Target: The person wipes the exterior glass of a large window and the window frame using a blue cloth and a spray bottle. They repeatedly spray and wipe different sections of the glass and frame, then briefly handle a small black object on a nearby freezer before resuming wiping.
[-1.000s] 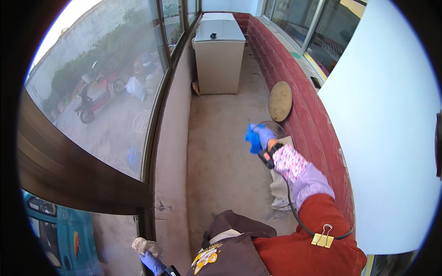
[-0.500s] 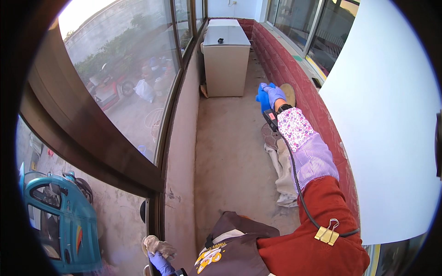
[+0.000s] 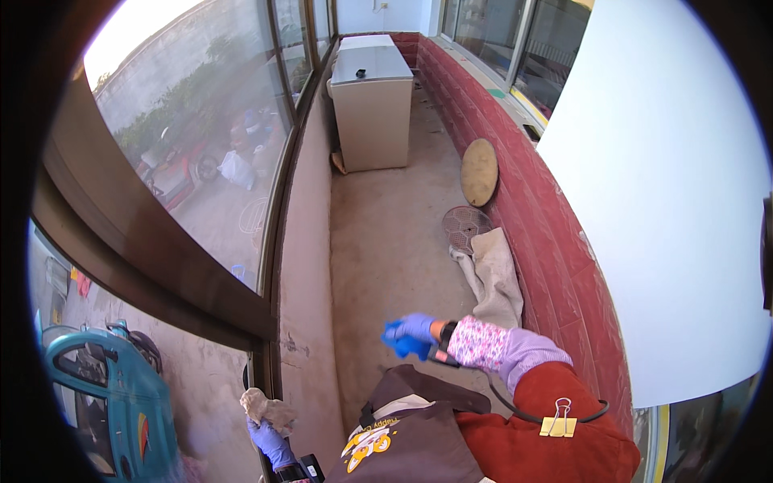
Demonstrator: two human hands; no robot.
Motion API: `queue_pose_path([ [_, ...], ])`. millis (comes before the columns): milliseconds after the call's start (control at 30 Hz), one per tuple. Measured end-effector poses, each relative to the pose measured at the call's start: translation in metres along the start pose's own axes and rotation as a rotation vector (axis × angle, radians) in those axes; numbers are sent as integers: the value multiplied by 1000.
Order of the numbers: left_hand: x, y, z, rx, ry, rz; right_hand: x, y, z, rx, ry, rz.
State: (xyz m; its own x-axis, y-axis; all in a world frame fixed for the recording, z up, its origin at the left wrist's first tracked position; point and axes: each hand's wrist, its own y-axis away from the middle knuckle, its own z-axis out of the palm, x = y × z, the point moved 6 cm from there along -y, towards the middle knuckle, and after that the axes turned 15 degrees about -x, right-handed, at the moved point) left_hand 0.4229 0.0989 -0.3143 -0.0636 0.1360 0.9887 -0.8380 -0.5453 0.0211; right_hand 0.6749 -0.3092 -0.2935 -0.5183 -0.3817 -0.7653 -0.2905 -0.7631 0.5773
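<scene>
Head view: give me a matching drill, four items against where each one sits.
Items:
1. crumpled rag
2. round wooden board
3. beige cloth
4. white cabinet

Places:
A. far end of the balcony floor
B. leaning on the red brick wall
C. in the left hand, low by the window frame
D. lying on the floor beside the round mesh grille

Pairs: 1-C, 2-B, 3-D, 4-A
</scene>
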Motion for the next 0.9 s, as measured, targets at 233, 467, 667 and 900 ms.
queue_pose_path([
  [233,32,-12,40,3,-174,-41,42,-9,52,-87,-99,27],
  [467,29,-19,37,40,-89,-23,72,-5,28,-42,-227,-15],
  [667,-1,13,39,32,-155,-148,85,8,-6,220,96,86],
  [900,1,15,18,41,-170,-72,57,13,-5,274,357,131],
])
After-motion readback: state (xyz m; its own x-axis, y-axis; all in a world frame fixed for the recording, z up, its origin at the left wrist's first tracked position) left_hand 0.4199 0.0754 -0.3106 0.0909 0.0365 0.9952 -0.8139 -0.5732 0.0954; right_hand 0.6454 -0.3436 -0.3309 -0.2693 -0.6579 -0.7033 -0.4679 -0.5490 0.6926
